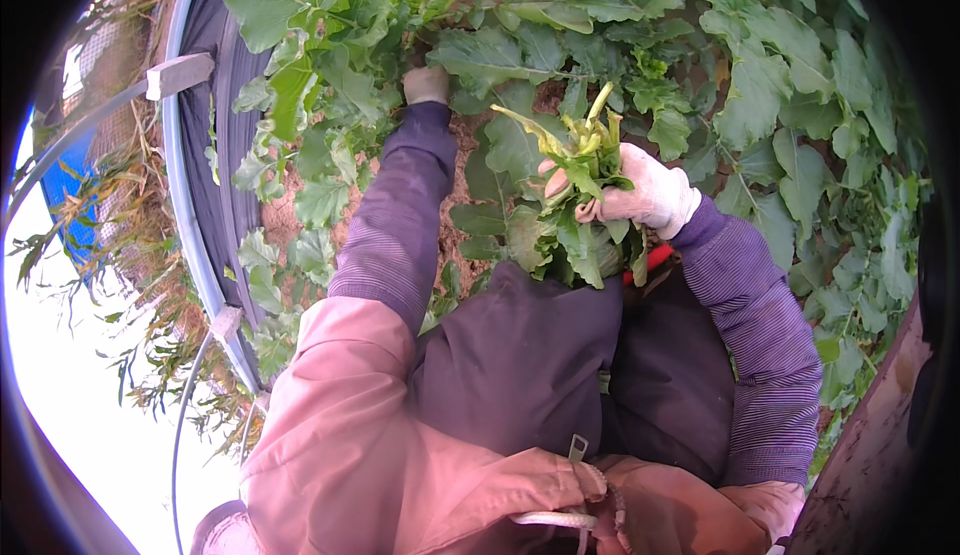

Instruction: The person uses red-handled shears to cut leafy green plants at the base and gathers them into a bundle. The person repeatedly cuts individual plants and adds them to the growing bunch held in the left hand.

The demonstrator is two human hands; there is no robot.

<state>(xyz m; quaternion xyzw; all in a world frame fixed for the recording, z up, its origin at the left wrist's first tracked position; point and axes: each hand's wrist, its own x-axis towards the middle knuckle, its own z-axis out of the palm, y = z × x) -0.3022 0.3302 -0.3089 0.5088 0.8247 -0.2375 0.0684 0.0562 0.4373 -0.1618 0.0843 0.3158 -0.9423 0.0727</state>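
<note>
My right hand (651,189), in a pale work glove, grips a bunch of cut leafy greens (581,187) above my knees. The stem ends point up and look yellowish, while the leaves hang down. Among the leafy plants ahead of me is my left hand (426,85), also gloved. Foliage hides its fingers, so what they touch cannot be seen. Broad green leaves (495,56) surround that hand. A red object (658,256) shows partly below my right wrist; its kind is unclear.
Dense leafy plants (757,97) cover the ground ahead and to the right. Reddish-brown soil (457,195) shows between them. Along the left run dark plastic sheeting (236,180), a pale rail (180,180) and a curved tube (82,131). Dry stalks (139,255) stand beyond.
</note>
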